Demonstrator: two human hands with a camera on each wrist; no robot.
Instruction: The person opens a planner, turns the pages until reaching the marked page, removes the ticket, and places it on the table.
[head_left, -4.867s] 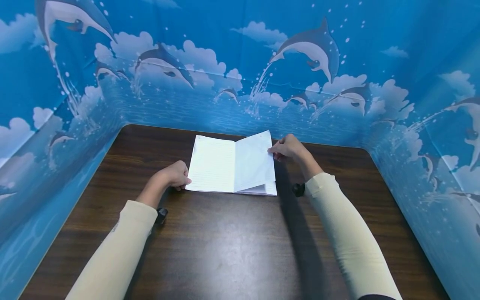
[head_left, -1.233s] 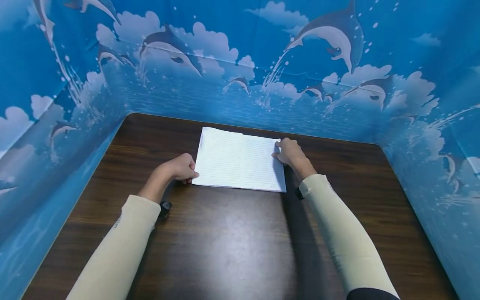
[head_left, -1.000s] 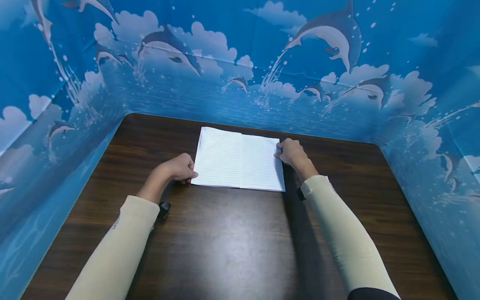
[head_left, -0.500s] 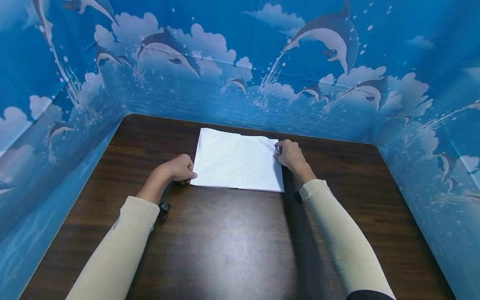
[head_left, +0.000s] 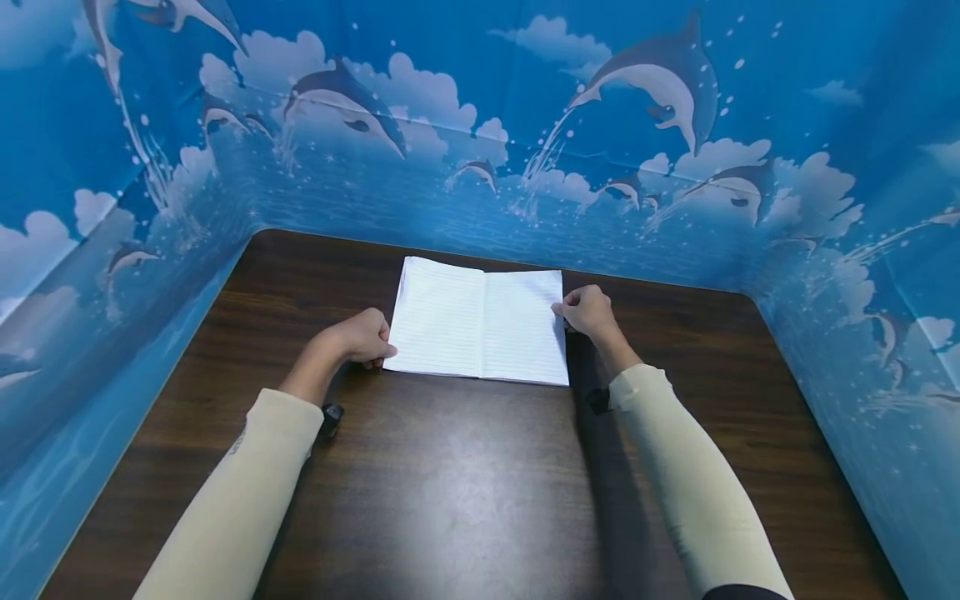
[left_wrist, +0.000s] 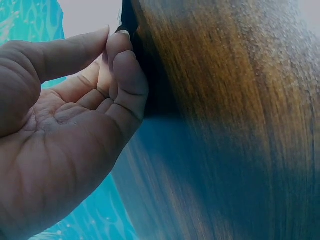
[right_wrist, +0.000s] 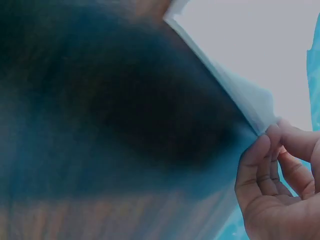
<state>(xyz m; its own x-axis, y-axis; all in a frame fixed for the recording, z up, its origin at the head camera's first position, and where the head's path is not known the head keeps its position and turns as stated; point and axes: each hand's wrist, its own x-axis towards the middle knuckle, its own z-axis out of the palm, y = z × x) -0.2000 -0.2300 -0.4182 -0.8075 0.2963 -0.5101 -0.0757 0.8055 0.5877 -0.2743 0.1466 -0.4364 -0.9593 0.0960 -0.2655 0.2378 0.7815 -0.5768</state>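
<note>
An open notebook with lined white pages lies near the far edge of the table. My left hand pinches its lower left corner, thumb on top and fingers curled beneath. In the left wrist view the left hand has thumb and forefinger tips together at the white edge of the paper. At the right edge, my right hand pinches the page between thumb and fingers. The right wrist view shows the right hand at the notebook's edge, where a page lifts slightly from those under it.
The dark wood-grain table has rounded far corners. A blue curtain printed with dolphins and clouds hangs round its back and sides. Each arm wears a pale sleeve and a dark wrist device.
Some seconds ago the right hand held a lifted page; later the right page lay flat. In the last half second the right hand shifted slightly right along the edge. The left hand stayed at its corner.
</note>
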